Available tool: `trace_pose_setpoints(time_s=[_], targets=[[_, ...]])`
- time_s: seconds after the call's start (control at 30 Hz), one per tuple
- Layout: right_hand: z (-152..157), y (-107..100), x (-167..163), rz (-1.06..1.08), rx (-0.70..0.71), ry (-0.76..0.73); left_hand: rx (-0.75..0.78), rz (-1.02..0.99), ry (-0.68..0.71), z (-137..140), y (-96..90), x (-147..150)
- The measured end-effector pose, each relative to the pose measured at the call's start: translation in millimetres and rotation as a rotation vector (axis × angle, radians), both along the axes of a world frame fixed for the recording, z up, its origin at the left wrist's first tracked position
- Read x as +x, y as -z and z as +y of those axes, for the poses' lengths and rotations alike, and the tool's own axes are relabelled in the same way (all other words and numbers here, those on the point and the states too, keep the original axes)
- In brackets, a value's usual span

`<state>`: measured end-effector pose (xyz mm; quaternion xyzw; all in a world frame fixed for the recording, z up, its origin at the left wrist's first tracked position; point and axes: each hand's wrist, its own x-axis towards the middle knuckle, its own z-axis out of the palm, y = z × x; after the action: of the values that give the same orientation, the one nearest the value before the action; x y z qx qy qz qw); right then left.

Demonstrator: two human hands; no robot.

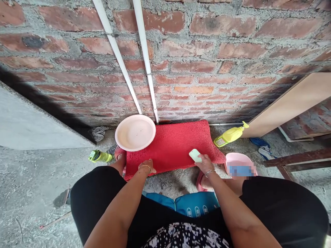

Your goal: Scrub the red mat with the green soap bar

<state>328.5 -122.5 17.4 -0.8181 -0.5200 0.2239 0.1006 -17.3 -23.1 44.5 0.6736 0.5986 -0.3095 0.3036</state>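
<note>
A red textured mat (pixel 172 146) is spread in front of me, its far edge by the brick wall. My left hand (pixel 147 166) presses on its near left part, fingers bent against the fabric and thumb to the side. In my right hand (pixel 205 163) is a pale green rounded block (pixel 195 155), held at the mat's right half; its underside is hidden, so I cannot tell whether it is a brush or soap. A pale pink basin (pixel 135 133) overlaps the mat's far left corner, with small dark specks inside.
A yellow pump bottle (pixel 230 135) leans near the mat's right corner. Beside it sits a pink tub (pixel 239 159), its contents blurred. A green bottle (pixel 100 156) is at left, near a grey rag (pixel 98 133). Boards flank both sides, and white pipes (pixel 147 62) run up the wall.
</note>
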Motion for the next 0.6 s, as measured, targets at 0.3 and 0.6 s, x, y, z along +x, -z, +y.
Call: trace_pose_setpoints(time_s=[0.3, 0.6], targets=[[7.9, 5.1, 17.7, 0.098, 0.097, 0.381, -0.055, 0.084, -0.01, 16.0, 7.9, 19.1], [36.4, 9.5, -41.8, 0.103, 0.102, -0.06, 0.158, 0.12, 0.023, 37.6, 13.9, 47.1]])
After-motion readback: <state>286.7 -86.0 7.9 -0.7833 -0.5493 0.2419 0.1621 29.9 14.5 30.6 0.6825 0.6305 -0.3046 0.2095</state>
